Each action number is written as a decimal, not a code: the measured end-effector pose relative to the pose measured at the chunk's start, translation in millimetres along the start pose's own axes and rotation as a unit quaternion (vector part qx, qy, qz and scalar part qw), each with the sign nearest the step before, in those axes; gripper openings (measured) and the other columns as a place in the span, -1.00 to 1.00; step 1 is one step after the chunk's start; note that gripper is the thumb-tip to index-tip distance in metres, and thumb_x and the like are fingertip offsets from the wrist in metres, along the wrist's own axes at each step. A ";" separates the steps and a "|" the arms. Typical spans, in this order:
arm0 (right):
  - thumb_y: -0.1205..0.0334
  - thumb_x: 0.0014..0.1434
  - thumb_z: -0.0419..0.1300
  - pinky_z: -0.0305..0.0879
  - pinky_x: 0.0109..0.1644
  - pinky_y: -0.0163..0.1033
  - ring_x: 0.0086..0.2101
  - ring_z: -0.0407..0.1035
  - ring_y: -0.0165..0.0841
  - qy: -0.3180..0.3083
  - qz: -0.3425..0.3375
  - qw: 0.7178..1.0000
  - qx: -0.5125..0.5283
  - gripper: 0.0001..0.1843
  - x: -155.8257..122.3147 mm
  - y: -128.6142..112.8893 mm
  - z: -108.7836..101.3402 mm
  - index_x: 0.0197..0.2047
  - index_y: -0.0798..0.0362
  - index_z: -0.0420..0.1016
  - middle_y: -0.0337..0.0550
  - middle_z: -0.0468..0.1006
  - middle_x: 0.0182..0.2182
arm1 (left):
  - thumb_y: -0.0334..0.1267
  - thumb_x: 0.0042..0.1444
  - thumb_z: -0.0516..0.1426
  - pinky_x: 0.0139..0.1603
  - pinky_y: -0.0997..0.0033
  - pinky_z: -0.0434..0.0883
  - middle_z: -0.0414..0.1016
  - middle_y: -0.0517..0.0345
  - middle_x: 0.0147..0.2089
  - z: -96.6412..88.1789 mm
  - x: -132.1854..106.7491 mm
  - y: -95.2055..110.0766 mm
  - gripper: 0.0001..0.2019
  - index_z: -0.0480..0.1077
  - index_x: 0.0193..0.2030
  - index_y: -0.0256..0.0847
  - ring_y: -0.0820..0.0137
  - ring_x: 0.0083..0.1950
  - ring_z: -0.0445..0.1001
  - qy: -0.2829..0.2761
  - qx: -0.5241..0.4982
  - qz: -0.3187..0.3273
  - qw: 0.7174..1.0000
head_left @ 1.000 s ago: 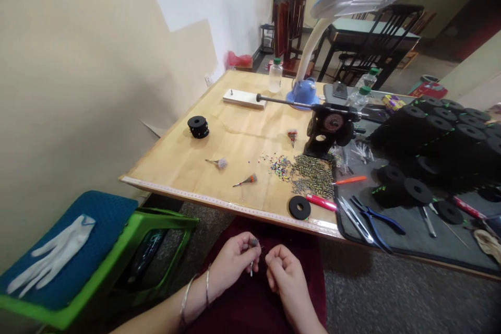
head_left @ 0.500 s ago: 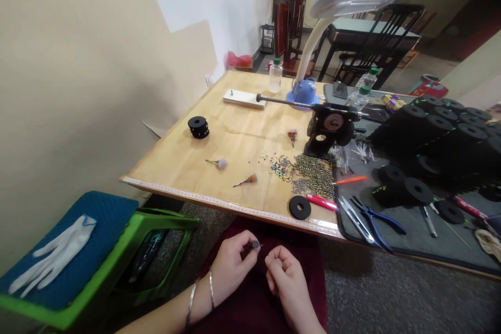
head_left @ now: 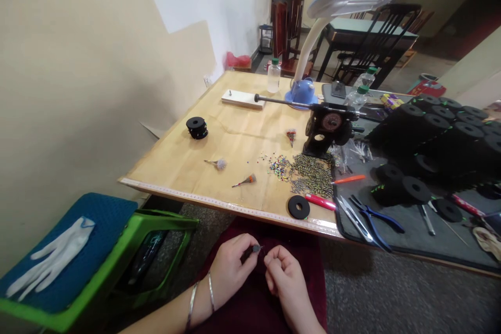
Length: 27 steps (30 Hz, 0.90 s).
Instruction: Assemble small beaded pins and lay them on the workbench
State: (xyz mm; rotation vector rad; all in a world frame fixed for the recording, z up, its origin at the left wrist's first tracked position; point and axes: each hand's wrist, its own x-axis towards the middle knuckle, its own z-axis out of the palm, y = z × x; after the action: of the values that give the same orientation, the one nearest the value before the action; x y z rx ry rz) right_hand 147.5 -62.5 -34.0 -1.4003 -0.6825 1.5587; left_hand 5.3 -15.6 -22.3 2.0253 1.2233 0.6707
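Note:
My left hand (head_left: pixel 235 265) pinches a small dark grey piece (head_left: pixel 256 248) between thumb and fingertips, above my dark red lap. A thin tip juts from that piece toward the right. Just beside it, my right hand (head_left: pixel 285 276) is closed in a pinch; whatever it grips is too fine to make out. A black foam ring (head_left: pixel 298 207) lies at the table edge beyond my hands. Further in are a bundle with an orange band (head_left: pixel 247 181), a pale-tipped bundle (head_left: pixel 219 164), many coloured beads (head_left: pixel 279 166) and a heap of small metal pieces (head_left: pixel 313 173).
A black winding device (head_left: pixel 326 128) with a long rod stands beneath a desk lamp (head_left: pixel 303 93). Pliers (head_left: pixel 376 222), scissors (head_left: pixel 354 216) and stacked black foam spools (head_left: pixel 410 135) occupy the grey mat. At left, a white glove (head_left: pixel 58 255) rests on a stool.
The view has shifted very slightly. Both hands keep nearly the same position, with the small grey piece tilted a little lower in my left fingertips.

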 end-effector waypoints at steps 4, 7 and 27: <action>-0.09 0.06 0.22 -0.18 -0.68 -0.44 -0.75 -0.06 -0.58 0.005 0.008 1.000 0.008 -0.61 1.5 3.0 0.1 -0.49 0.03 0.24 -0.49 0.20 -0.82 | -0.42 0.15 0.04 -0.36 0.49 0.32 0.45 0.16 -0.44 -0.8 -2.4 0.6 -0.87 0.37 -0.37 -0.21 0.40 -0.41 0.41 -0.006 0.008 0.027 1.000; -0.19 0.02 0.23 -0.15 -0.69 -0.45 -0.76 -0.04 -0.58 0.005 0.013 1.000 0.019 -0.55 1.9 3.4 0.2 -0.47 0.03 0.24 -0.49 0.21 -0.81 | -0.42 0.15 0.04 -0.33 0.47 0.34 0.46 0.14 -0.42 -1.2 -3.7 0.5 -0.88 0.37 -0.35 -0.21 0.39 -0.38 0.43 -0.016 0.011 0.051 0.999; -0.21 0.03 0.24 -0.14 -0.72 -0.49 -0.78 -0.05 -0.60 0.027 0.001 0.997 0.077 -0.53 6.4 6.5 -4.3 -0.43 0.02 0.24 -0.50 0.25 -0.81 | -0.36 0.14 0.06 -0.38 0.50 0.32 0.41 0.21 -0.46 -1.8 0.3 8.6 -0.91 0.36 -0.37 -0.21 0.44 -0.44 0.36 -0.068 -0.120 -0.062 0.988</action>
State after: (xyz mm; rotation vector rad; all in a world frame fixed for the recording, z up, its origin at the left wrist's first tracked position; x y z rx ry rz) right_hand 150.3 -60.4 -43.5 -1.3230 -0.5187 1.5354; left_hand 8.9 -17.7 -14.6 1.7507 1.1221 0.5803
